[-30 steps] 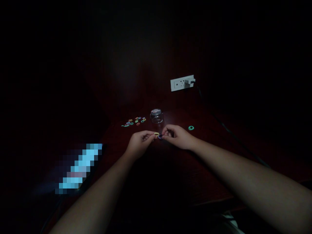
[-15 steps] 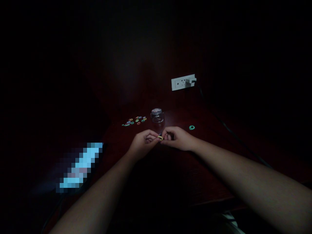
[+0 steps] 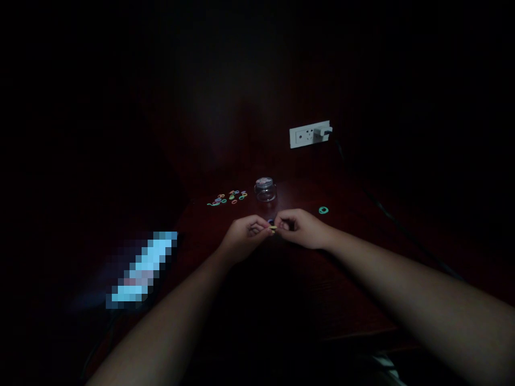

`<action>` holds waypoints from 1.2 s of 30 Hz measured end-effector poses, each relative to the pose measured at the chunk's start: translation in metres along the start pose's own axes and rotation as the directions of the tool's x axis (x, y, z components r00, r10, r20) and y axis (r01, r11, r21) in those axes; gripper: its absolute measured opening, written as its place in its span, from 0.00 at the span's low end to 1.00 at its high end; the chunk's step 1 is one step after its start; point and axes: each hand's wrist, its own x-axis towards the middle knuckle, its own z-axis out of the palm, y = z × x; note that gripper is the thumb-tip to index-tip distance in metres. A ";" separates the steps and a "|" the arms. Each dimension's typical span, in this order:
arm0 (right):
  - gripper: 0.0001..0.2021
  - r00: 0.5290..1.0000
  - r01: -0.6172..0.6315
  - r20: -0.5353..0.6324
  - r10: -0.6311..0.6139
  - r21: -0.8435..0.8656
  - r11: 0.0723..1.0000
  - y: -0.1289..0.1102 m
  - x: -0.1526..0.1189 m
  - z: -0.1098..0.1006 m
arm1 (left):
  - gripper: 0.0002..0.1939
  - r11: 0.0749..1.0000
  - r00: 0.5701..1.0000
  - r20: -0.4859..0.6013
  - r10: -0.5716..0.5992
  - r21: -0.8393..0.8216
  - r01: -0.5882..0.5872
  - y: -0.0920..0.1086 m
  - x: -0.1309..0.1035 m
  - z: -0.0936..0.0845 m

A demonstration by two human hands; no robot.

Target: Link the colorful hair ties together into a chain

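Note:
Between my two hands a small yellow band (image 3: 272,228) is pinched at the fingertips. My left hand (image 3: 247,236) grips its left side; my right hand (image 3: 300,229) closes on it from the right. Just behind it, by the fingers, shows a small dark blue-purple thing (image 3: 271,221), too small to make out. Beyond my hands stands a clear jar (image 3: 266,191) with a lid on. Several coloured bands (image 3: 232,197) lie spread on the dark red table to the left of the jar. Right of my right hand lies a green ring-shaped band (image 3: 323,210).
A lit, blurred screen (image 3: 145,271) is at the left, near my left forearm. On the wall a white socket plate (image 3: 304,136) holds a plug, whose dark cable (image 3: 386,212) runs down along the right side. Much of the surroundings is dark.
The view has shifted, so most things appear slightly further right. The yellow band has turned and now looks flatter and narrower between my fingertips.

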 end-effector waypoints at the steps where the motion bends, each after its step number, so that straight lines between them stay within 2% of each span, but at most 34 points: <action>1: 0.03 1.000 0.007 0.006 -0.007 0.006 1.000 0.000 0.000 0.000 | 0.09 1.000 1.000 0.000 -0.001 0.005 0.001 0.000 0.000 0.000; 10: 0.02 0.999 0.038 0.024 -0.038 0.030 0.999 -0.004 -0.001 0.000 | 0.09 0.994 0.998 -0.056 0.011 0.105 -0.005 0.006 0.001 -0.002; 16: 0.02 1.000 0.026 -0.003 -0.026 0.005 1.000 -0.007 -0.001 0.000 | 0.09 0.998 1.000 0.015 0.009 0.062 -0.010 0.005 0.000 -0.002; 19: 0.00 1.000 0.012 -0.022 -0.012 0.008 1.000 -0.007 0.000 0.000 | 0.09 0.999 1.000 0.006 0.001 0.042 -0.001 0.004 0.000 -0.002; 36: 0.06 0.998 -0.034 -0.044 0.034 0.009 0.999 -0.001 0.001 0.001 | 0.10 0.999 0.999 -0.034 -0.004 0.032 0.005 0.003 0.000 -0.002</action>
